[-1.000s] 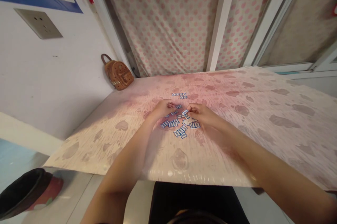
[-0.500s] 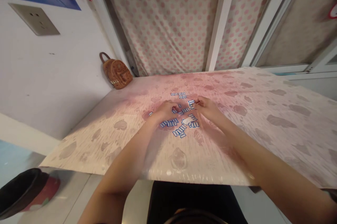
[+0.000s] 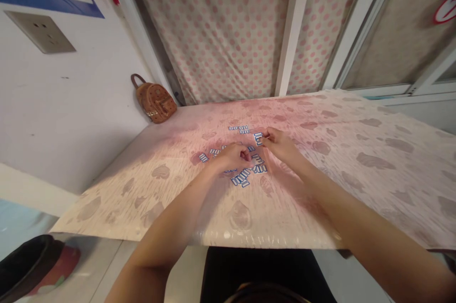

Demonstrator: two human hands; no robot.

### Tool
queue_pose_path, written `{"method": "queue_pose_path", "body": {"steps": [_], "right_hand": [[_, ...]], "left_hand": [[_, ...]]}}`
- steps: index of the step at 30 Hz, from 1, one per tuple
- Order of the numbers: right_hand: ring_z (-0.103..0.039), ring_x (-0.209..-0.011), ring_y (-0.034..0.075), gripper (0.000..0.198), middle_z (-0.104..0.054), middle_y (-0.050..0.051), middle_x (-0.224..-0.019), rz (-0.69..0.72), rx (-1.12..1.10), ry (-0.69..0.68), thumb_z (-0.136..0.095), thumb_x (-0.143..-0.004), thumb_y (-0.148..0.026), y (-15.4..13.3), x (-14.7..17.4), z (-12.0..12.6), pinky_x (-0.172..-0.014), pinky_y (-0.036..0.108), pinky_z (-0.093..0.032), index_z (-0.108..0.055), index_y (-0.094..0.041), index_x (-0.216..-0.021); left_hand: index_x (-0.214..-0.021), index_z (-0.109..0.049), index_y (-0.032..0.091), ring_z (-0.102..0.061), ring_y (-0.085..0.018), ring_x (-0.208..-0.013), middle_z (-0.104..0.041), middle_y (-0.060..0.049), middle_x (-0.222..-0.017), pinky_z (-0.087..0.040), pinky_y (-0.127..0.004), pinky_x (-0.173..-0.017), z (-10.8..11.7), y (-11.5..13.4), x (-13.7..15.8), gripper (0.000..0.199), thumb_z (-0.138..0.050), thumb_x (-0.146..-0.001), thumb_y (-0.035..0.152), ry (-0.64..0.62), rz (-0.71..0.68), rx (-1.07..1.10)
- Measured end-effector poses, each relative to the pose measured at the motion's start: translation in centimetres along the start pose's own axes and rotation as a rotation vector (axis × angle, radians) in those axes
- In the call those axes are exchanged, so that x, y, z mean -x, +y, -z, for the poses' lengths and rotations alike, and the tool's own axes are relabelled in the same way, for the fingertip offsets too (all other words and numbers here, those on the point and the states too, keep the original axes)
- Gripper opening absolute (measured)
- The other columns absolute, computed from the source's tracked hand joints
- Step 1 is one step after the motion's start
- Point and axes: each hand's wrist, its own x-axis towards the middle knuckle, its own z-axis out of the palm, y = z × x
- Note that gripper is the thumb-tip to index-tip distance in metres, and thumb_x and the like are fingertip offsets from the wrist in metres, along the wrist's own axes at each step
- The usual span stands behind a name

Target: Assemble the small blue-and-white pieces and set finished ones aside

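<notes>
Small flat white pieces with blue edges (image 3: 241,178) lie in a loose pile on the patterned tablecloth (image 3: 242,215). My left hand (image 3: 233,156) is over the middle of this pile, its thumb and fingers pinched together; anything between them is too small to make out. My right hand (image 3: 281,145) is closed at the right of the pile, thumb and fingertips on a white piece with blue edges (image 3: 258,139). Beyond both hands sits a short row of similar pieces (image 3: 243,129). To the left, another piece (image 3: 203,157) lies near my left wrist.
A small brown backpack-shaped bag (image 3: 156,102) leans against the wall at the table's far left corner. A dotted curtain (image 3: 221,32) hangs behind the table. On the floor at lower left stands a dark-rimmed bin (image 3: 39,265).
My left hand has moved slightly right and toward me, uncovering pieces at its left. My right hand stays at the same piece. The view has shifted a little.
</notes>
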Motion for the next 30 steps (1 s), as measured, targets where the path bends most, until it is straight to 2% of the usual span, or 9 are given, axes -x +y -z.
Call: {"method": "queue_pose_path", "body": {"steps": [3,7,13,18,23,27,30], "right_hand": [[-0.06,-0.072,0.016,0.007,-0.062,0.0,-0.072,-0.002,0.027,0.012,-0.056,-0.077,-0.028,0.1,0.0,0.0,-0.068,0.028,-0.048,-0.054,-0.021,-0.074],[-0.06,-0.07,0.016,0.007,-0.062,0.0,-0.072,-0.001,0.027,0.019,-0.055,-0.078,-0.027,0.2,0.0,-0.1,-0.067,0.028,-0.048,-0.054,-0.021,-0.074],[-0.062,-0.07,0.015,0.006,-0.062,0.0,-0.073,-0.017,0.002,0.027,-0.056,-0.078,-0.026,0.1,-0.1,-0.1,-0.067,0.027,-0.049,-0.054,-0.021,-0.075],[-0.063,-0.068,0.016,0.006,-0.063,0.0,-0.074,-0.035,-0.001,0.057,-0.056,-0.078,-0.026,0.1,-0.2,0.1,-0.066,0.028,-0.05,-0.055,-0.021,-0.075],[-0.063,-0.069,0.017,0.008,-0.063,0.001,-0.069,-0.057,-0.027,0.076,-0.06,-0.077,-0.026,-0.1,-0.3,0.2,-0.068,0.03,-0.051,-0.055,-0.021,-0.073],[-0.063,-0.067,0.017,0.009,-0.062,0.0,-0.068,-0.075,-0.06,0.074,-0.062,-0.077,-0.026,-0.2,-0.2,0.3,-0.069,0.031,-0.052,-0.055,-0.021,-0.072],[-0.062,-0.064,0.015,0.009,-0.061,-0.001,-0.067,-0.097,-0.11,0.061,-0.06,-0.077,-0.026,-0.4,-0.2,0.4,-0.069,0.03,-0.052,-0.055,-0.02,-0.073]], "left_hand": [[-0.079,-0.07,0.017,-0.061,-0.016,-0.074,-0.069,-0.002,-0.079,-0.042,-0.025,-0.063,-0.1,0.1,0.0,0.016,-0.072,-0.069,0.029,-0.019,0.026,0.025],[-0.086,-0.07,0.018,-0.061,-0.017,-0.078,-0.069,-0.002,-0.085,-0.043,-0.025,-0.064,-0.1,0.3,0.0,0.027,-0.076,-0.065,0.033,0.006,0.052,-0.026],[-0.084,-0.069,0.019,-0.06,-0.016,-0.074,-0.067,-0.001,-0.081,-0.041,-0.025,-0.061,-0.2,0.5,0.1,0.026,-0.076,-0.065,0.034,-0.012,0.097,-0.029],[-0.081,-0.066,0.016,-0.06,-0.015,-0.072,-0.067,-0.001,-0.078,-0.043,-0.025,-0.063,0.0,0.5,0.2,0.013,-0.069,-0.072,0.025,-0.002,0.062,0.115],[-0.085,-0.069,0.015,-0.064,-0.016,-0.073,-0.071,-0.004,-0.079,-0.047,-0.025,-0.067,0.7,-0.1,0.4,0.013,-0.067,-0.075,0.024,-0.017,0.054,0.258],[-0.075,-0.07,0.017,-0.062,-0.015,-0.068,-0.071,-0.003,-0.072,-0.044,-0.024,-0.061,1.4,-0.6,0.5,0.012,-0.069,-0.074,0.028,0.027,0.083,0.181],[-0.067,-0.069,0.016,-0.056,-0.013,-0.057,-0.066,-0.001,-0.063,-0.038,-0.024,-0.054,1.8,-0.8,0.7,0.022,-0.068,-0.075,0.037,0.038,0.12,0.123]]}}
